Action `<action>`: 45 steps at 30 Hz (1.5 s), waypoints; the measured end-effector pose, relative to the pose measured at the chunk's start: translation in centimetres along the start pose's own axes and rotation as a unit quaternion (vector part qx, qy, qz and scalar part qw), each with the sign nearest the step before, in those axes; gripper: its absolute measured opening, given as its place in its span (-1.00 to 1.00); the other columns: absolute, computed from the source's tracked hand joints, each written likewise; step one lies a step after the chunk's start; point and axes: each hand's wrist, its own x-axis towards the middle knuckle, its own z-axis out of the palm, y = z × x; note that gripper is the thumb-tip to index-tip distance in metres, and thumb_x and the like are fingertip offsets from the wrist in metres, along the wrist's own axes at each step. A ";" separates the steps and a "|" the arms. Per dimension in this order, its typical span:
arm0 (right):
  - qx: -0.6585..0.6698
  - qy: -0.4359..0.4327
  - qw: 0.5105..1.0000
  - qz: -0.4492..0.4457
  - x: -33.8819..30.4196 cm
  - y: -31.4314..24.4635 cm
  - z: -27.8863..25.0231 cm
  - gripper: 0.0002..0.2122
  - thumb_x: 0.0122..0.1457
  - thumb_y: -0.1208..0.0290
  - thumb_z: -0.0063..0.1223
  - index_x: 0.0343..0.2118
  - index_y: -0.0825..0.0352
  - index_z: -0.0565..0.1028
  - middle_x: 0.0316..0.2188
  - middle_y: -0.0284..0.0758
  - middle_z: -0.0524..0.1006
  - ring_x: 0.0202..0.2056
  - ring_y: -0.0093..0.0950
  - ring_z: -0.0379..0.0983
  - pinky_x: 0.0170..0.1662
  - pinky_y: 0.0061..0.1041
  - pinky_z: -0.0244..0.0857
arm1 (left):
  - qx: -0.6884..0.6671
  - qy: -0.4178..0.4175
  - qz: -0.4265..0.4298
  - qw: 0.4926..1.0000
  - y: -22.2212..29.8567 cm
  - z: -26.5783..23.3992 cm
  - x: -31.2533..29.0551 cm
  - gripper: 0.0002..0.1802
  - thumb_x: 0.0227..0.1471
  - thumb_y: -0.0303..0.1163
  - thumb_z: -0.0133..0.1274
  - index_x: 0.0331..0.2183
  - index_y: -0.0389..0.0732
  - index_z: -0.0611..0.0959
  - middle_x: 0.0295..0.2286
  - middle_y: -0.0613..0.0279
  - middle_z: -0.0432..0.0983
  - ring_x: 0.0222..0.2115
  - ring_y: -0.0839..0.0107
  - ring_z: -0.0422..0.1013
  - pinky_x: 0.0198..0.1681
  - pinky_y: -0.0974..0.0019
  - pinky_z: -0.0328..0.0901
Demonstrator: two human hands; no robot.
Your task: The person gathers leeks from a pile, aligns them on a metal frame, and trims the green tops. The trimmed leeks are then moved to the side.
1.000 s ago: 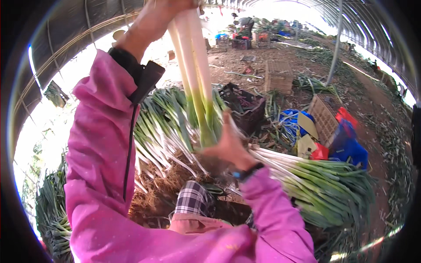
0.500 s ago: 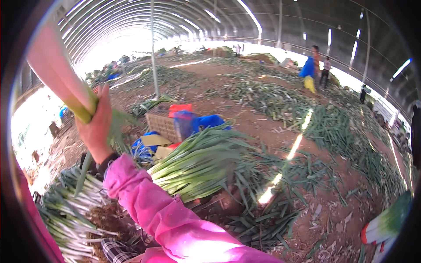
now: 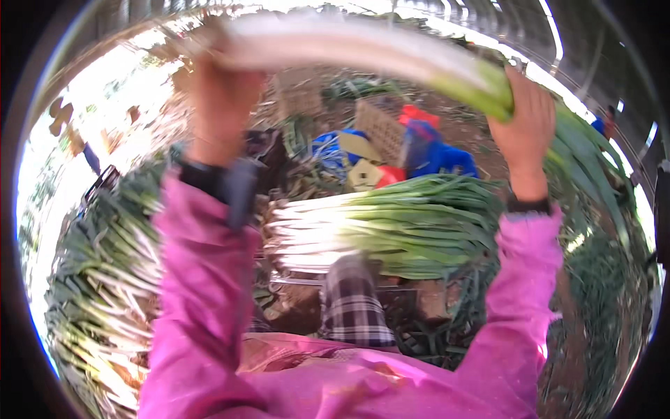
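Observation:
I hold a bunch of long leeks (image 3: 363, 52) level across the top of the view, white stalks to the left, green leaves drooping to the right. My left hand (image 3: 222, 105) grips the white root end. My right hand (image 3: 523, 126) grips the pale green part further along. Both arms wear pink sleeves. Below my hands, a laid-out bundle of leeks (image 3: 391, 227) lies flat with white ends pointing left. The picture is blurred.
A big heap of leeks (image 3: 105, 265) fills the left side. Behind the bundle stand a woven crate (image 3: 380, 126), blue and red bags (image 3: 433, 150) and a dark crate (image 3: 269, 150). Loose green leaves (image 3: 593, 293) cover the earth floor on the right. My checked trouser leg (image 3: 356, 307) is below.
The view has swung back left and down. The leek bunch, upright before, now lies level overhead, and both hands grip it again.

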 end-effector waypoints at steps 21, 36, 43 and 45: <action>0.206 -0.603 0.769 0.051 -26.7 -17.1 14.0 -0.07 -0.22 -0.11 0.30 0.21 0.26 0.18 0.25 -0.23 0.13 0.30 -0.28 -0.06 0.27 -0.02 -0.18 | 0.620 0.323 -0.423 0.576 -19.6 -18.4 -37.2 -0.33 0.10 -0.01 -0.03 0.03 -0.39 0.41 0.07 -0.28 0.21 0.11 -0.12 0.14 0.16 0.11 0.09; 0.336 -0.402 0.739 0.424 -33.5 -18.8 4.7 -0.73 -0.02 0.47 0.18 -0.21 0.34 0.51 -0.32 -0.28 0.54 -0.31 -0.24 0.48 -0.26 -0.35 0.38 | 0.744 -0.234 -0.258 0.570 -28.4 -4.2 -24.4 -0.60 -0.05 -0.26 0.12 -0.12 -0.12 0.53 -0.09 0.17 0.42 0.05 0.26 0.28 0.20 -0.27 -0.11; 0.551 -0.165 0.285 0.767 -33.8 -13.1 4.6 -0.54 0.21 0.07 -0.01 0.03 0.32 0.34 -0.23 -0.31 0.55 -0.23 -0.40 0.48 -0.21 -0.40 0.33 | 0.660 -0.151 -0.163 0.718 -20.1 2.7 -20.8 -0.80 -0.06 -0.34 0.11 -0.37 -0.17 0.47 -0.48 0.17 0.40 -0.40 0.14 0.42 -0.38 0.11 0.30; 0.761 0.039 0.179 0.623 -34.5 -10.4 4.5 -0.49 0.20 -0.03 -0.06 0.05 0.29 0.33 -0.18 -0.29 0.54 -0.15 -0.34 0.45 -0.09 -0.27 0.32 | 0.665 -0.157 -0.153 0.714 -18.6 2.7 -23.0 -0.76 -0.07 -0.31 0.12 -0.33 -0.19 0.49 -0.46 0.16 0.40 -0.41 0.16 0.41 -0.35 0.14 0.31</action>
